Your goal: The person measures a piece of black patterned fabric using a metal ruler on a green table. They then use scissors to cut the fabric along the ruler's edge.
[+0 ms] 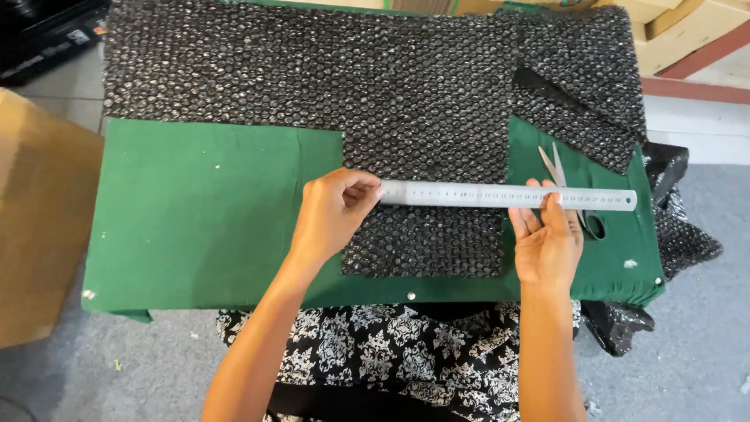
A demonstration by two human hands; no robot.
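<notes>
Head view shows my two hands on a long metal ruler (508,194) in the middle of the frame. My left hand (330,215) pinches the ruler's left end between thumb and fingers. My right hand (547,242) is open, its fingertips (539,205) pressing flat on the ruler nearer the right end. The ruler lies flat across a black bubble sheet (406,101) on a green table (203,211). Scissors (566,184) lie on the table under the ruler, just above my right fingers, at the right of the frame.
</notes>
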